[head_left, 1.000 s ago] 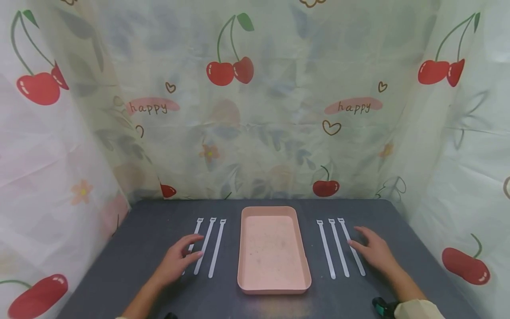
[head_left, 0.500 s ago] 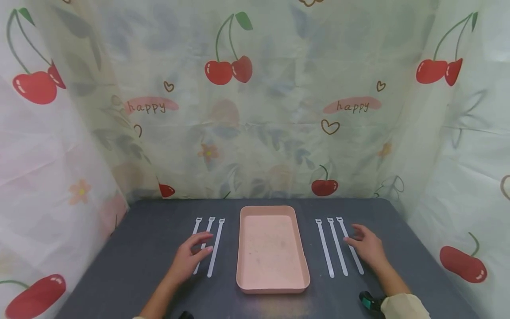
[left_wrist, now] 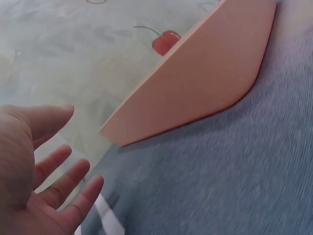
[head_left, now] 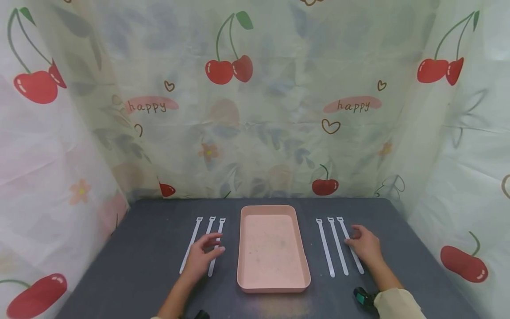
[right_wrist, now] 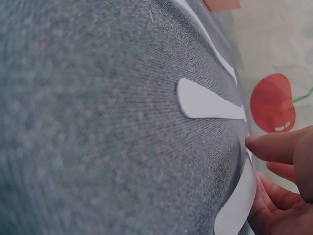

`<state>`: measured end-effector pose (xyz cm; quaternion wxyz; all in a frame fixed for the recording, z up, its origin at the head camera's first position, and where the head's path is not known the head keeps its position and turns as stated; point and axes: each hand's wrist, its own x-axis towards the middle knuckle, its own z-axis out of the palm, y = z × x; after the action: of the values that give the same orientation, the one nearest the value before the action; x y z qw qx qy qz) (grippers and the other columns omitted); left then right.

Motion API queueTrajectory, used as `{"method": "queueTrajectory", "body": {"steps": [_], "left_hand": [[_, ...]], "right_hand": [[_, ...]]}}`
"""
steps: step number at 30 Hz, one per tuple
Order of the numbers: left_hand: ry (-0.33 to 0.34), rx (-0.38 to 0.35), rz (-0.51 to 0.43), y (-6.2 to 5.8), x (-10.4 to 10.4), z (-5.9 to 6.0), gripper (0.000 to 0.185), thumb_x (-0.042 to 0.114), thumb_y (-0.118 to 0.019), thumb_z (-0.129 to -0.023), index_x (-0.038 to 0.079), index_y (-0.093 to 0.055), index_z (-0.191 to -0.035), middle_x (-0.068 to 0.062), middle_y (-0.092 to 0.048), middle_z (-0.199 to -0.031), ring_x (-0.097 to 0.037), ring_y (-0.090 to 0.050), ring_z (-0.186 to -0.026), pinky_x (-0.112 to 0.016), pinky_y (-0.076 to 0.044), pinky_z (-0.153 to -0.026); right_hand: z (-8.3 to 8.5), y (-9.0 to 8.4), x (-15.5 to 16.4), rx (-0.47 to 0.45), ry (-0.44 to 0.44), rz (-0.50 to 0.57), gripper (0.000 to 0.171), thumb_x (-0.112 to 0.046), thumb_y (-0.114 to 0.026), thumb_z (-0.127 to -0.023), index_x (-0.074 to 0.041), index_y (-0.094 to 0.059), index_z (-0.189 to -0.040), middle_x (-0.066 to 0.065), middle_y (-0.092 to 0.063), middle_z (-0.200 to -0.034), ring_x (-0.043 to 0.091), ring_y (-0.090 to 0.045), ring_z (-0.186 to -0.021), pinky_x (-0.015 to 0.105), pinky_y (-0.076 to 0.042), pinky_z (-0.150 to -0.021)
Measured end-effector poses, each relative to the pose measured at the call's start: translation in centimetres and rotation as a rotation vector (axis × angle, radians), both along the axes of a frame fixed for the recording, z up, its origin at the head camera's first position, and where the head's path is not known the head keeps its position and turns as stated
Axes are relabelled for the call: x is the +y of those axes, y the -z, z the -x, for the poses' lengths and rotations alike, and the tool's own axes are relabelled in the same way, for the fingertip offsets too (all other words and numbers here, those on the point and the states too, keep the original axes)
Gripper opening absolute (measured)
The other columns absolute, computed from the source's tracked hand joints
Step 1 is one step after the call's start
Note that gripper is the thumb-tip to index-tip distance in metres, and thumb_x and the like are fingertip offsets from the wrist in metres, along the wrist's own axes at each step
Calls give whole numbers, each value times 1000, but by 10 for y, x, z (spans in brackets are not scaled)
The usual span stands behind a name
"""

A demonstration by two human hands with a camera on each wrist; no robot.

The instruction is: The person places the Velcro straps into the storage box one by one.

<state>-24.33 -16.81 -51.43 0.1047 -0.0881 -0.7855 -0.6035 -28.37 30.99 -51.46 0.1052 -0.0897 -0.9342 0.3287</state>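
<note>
Leftmost on the dark table (head_left: 119,266), a white strap (head_left: 191,243) lies slanted, its slotted head toward the cherry-printed cloth (head_left: 275,146). Just beside it, the left hand (head_left: 200,261) reaches across the middle strap (head_left: 210,225) and the inner strap (head_left: 212,267), partly covering both; its fingers are loosely spread, thumb well apart, holding nothing. Next comes the shallow pink tray (head_left: 274,252), flat on the table between the two sets of straps. Beyond the tray, three more straps lie side by side: a near one (head_left: 326,249), a central one (head_left: 338,247) and a far one (head_left: 356,258). The right hand (head_left: 368,246) is at that far strap, fingers gently bent, thumb and forefinger parted, gripping nothing; whether it touches the strap cannot be told. Farthest right, a pale sleeve (head_left: 398,303) covers the forearm
</note>
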Motion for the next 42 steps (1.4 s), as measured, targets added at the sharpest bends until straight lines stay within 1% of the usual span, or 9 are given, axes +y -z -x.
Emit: {"method": "queueTrajectory", "body": {"steps": [3,11,16,19,22,28,33,38,42], "left_hand": [[-8,-2,-13,2,6,1,37,6,-74,-84,4,-65,-120,-14,-64,-121,-37,-61,-109,-53,-46,-94],[-31,-80,-73,5,22,2,38,7,-74,-84,2,-65,-120,-19,-63,-121,-32,-63,-105,-30,-50,-81],[-14,-125,-71,7,30,0,39,9,-73,-86,1,-63,-123,-19,-62,-123,-33,-62,-108,-41,-51,-86],[-10,-162,-71,10,34,-1,40,12,-74,-86,4,-63,-124,-15,-62,-124,-33,-61,-110,-48,-49,-91],[-1,-187,-42,11,34,0,41,15,-75,-85,7,-64,-123,-12,-63,-124,-32,-61,-111,-49,-48,-93],[110,-217,-27,10,33,1,44,14,-74,-85,4,-62,-127,-15,-61,-125,-34,-58,-113,-50,-46,-94],[196,-211,-38,9,34,1,51,9,-74,-84,-1,-58,-131,-20,-60,-127,-34,-59,-111,-46,-48,-93],[217,-213,-13,5,33,-1,59,5,-76,-81,-1,-54,-135,-20,-57,-131,-34,-57,-115,-49,-44,-98],[231,-224,-1,4,32,0,61,1,-74,-80,-4,-52,-136,-23,-55,-133,-40,-54,-117,-55,-40,-100]], "right_hand": [[1,0,-3,-12,18,-16,51,-3,-72,-80,11,-51,-125,25,-62,-93,38,-58,-84,53,-45,-75],[2,1,-3,-12,3,-37,47,0,-69,-81,11,-53,-123,17,-62,-83,30,-57,-74,47,-44,-68],[2,1,-3,24,-68,-73,35,2,-68,-80,7,-62,-115,13,-63,-79,28,-57,-71,45,-44,-65],[2,-1,-2,25,-105,-87,26,2,-67,-81,4,-68,-107,15,-65,-81,29,-59,-73,47,-45,-66],[2,-2,-1,9,-119,-84,23,0,-67,-83,4,-69,-105,19,-67,-87,32,-61,-78,50,-47,-70],[2,-4,2,-25,-118,-60,23,0,-67,-84,6,-69,-106,23,-68,-94,35,-63,-84,48,-49,-69],[0,-8,0,-36,-113,-31,24,0,-65,-85,8,-67,-108,22,-67,-93,28,-62,-74,41,-49,-62],[-2,-13,-2,3,-144,-11,27,-1,-65,-85,9,-66,-110,21,-68,-91,20,-59,-65,33,-47,-54],[-2,-20,-5,33,-163,-17,26,0,-66,-85,8,-67,-109,22,-68,-93,24,-62,-70,34,-48,-55]]}}
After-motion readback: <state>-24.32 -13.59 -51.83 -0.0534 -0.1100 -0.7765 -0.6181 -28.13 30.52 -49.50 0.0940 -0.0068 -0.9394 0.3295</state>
